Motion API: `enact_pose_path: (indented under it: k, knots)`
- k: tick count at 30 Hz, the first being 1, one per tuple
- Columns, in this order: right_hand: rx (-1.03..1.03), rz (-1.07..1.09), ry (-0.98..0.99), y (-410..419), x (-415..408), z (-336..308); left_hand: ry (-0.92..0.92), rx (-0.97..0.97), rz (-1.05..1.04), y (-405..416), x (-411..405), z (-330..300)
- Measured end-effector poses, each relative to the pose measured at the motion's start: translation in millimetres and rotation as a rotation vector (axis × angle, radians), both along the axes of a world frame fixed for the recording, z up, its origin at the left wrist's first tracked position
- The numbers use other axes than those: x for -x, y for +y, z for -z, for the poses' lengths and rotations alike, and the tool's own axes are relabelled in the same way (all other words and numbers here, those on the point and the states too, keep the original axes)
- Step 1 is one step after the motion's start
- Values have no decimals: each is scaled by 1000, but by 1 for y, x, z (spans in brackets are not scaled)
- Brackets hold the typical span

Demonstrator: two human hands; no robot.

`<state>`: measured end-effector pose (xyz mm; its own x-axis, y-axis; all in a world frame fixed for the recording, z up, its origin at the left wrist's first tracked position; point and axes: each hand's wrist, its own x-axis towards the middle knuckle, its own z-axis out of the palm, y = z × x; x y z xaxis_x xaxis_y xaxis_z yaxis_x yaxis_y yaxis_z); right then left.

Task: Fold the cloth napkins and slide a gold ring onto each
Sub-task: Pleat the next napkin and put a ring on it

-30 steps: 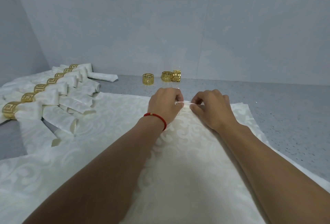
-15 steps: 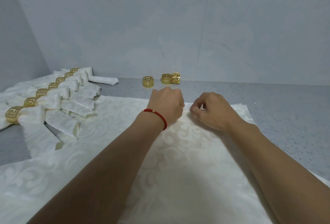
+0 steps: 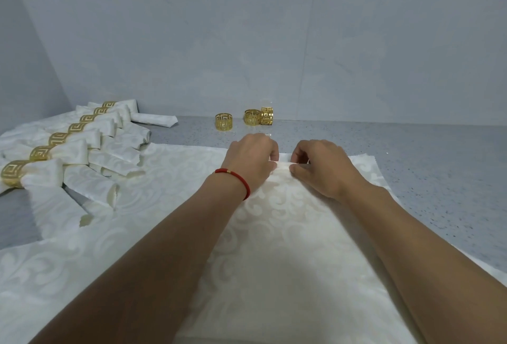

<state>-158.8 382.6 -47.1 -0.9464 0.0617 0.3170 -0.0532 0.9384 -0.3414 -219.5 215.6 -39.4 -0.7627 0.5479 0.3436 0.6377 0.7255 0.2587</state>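
You are pinching the far edge of the cream napkin [image 3: 274, 234] with both hands: your left hand [image 3: 251, 161] and right hand [image 3: 319, 166] are sitting close together, fingers curled onto a small raised fold between them. The napkin is lying flat on the grey surface [image 3: 425, 168], spreading back under your forearms. Three loose gold rings [image 3: 224, 121] are standing beyond your grip; ringed napkins [image 3: 68, 148] are lining the left.

Bare forearms, no sleeves, red cord bracelet [image 3: 238, 180] with gold bead
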Motion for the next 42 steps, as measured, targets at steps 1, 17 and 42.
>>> enact_pose_path:
  k: [1, 17, 42]
  knots:
    - [-34, -9, 7, 0, 0, -1, 8, -7, -1, 1, 0, 0]
    - [-151, -70, -192, 3, -4, -18, -16, 202, 108, -7, 6, -16]
    - [-520, -166, 52, -3, -24, -13, 148, 361, 132, -20, -12, -15]
